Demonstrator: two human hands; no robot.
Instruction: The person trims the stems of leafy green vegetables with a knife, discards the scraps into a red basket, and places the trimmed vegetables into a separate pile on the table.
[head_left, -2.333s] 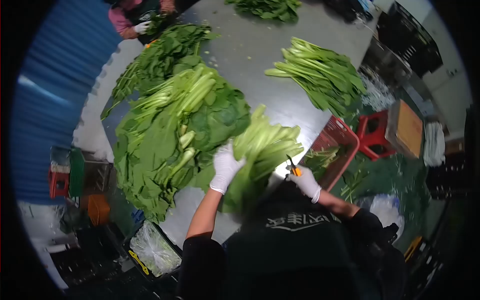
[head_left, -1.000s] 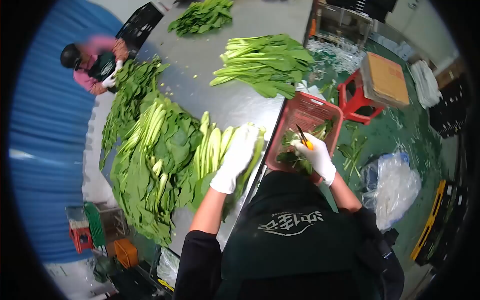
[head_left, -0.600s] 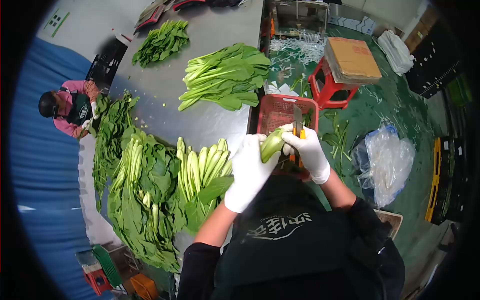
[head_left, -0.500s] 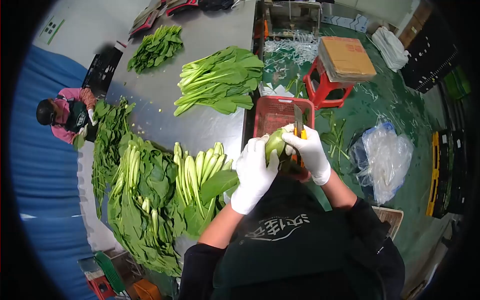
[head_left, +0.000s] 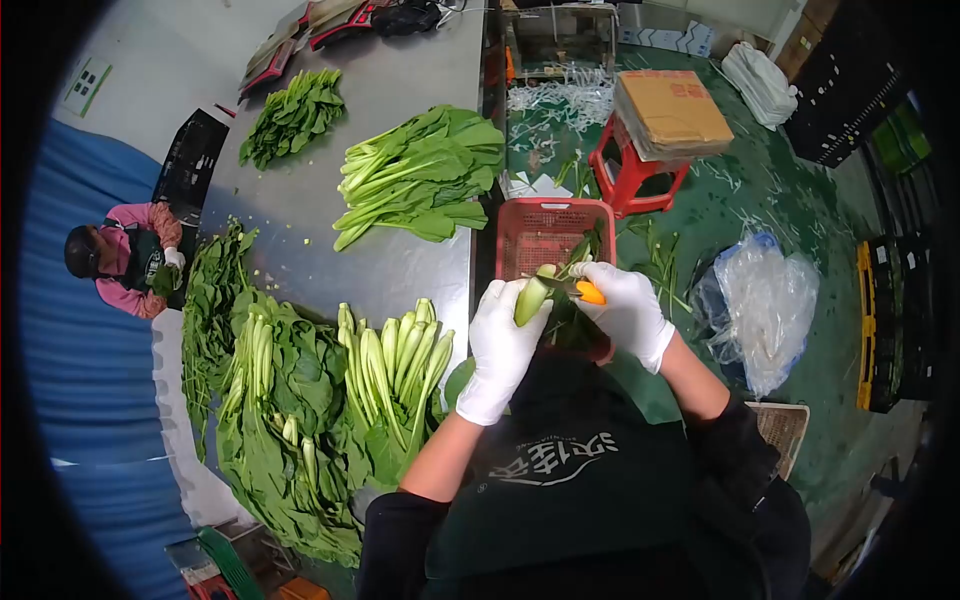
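Note:
In white gloves, both of my hands are raised over the near side of the red basket point(head_left: 507, 245). My left hand point(head_left: 500, 335) is closed round the thick pale-green stem of a leafy green vegetable point(head_left: 531, 300). An orange-handled knife point(head_left: 591, 293) is gripped in my right hand point(head_left: 632, 312). Its blade points left, at the upper part of the stem; whether it touches cannot be told. Dark leaves point(head_left: 570, 326) hang between my hands, partly hidden. Left of my left hand, a bunch of leafy greens point(head_left: 393, 360) lies on the metal table point(head_left: 400, 275).
More greens point(head_left: 420, 170) and a smaller pile point(head_left: 292, 115) lie farther along the table. A co-worker point(head_left: 130, 255) stands at its far side. Right of the basket are a red stool point(head_left: 635, 170) bearing a cardboard box point(head_left: 672, 108) and plastic bags point(head_left: 770, 310) on the green floor.
The knife has turned from pointing upward to pointing left at the stem. The stem in my left hand has tilted and shows its pale end. Leaves now show in the basket.

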